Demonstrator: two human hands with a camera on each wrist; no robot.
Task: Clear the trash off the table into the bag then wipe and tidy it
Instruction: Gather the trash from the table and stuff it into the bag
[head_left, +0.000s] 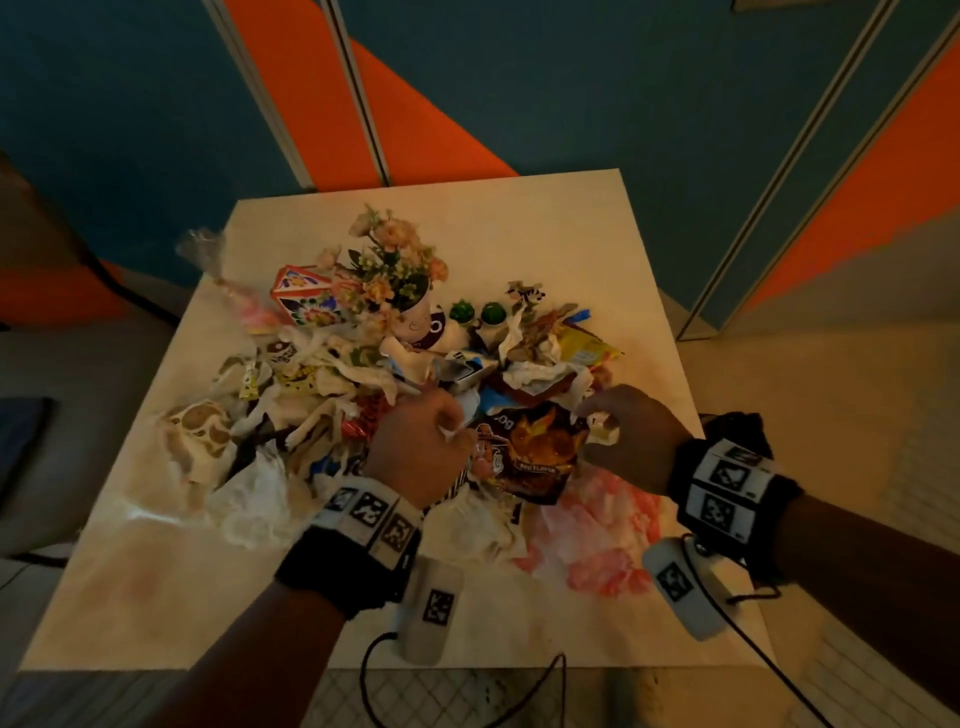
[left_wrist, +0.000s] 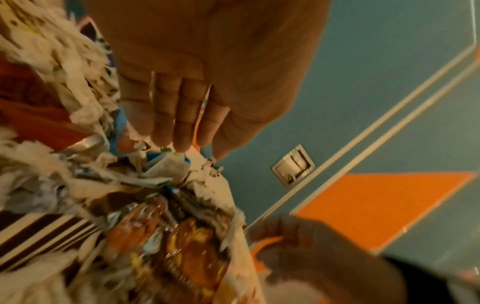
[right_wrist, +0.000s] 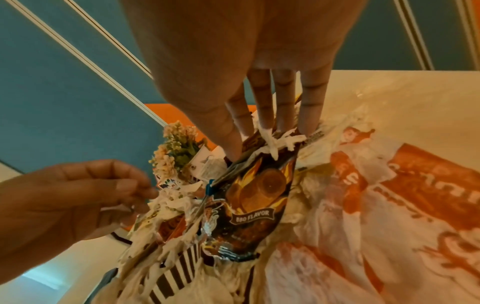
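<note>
A heap of trash (head_left: 332, 374) covers the middle of the pale table (head_left: 519, 234): crumpled white tissues, wrappers and paper cups. At its near edge lies a dark BBQ chip bag (head_left: 535, 447) (right_wrist: 257, 197). My right hand (head_left: 597, 421) (right_wrist: 249, 139) pinches the bag's top edge, thumb in front and fingers behind, with tissue caught there. My left hand (head_left: 457, 431) (right_wrist: 140, 197) hovers just left of the bag and pinches a scrap of white tissue (right_wrist: 130, 207). An orange-and-white plastic bag (head_left: 597, 535) (right_wrist: 389, 195) lies flat under my right wrist.
Behind the heap stand a potted flower bunch (head_left: 400, 275), a patterned box (head_left: 301, 293), two small green cactus figures (head_left: 478, 313) and a small zebra figure (head_left: 524, 293). Something dark and crumpled (head_left: 737, 426) sits at the table's right edge. A striped wrapper (right_wrist: 176, 273) lies near.
</note>
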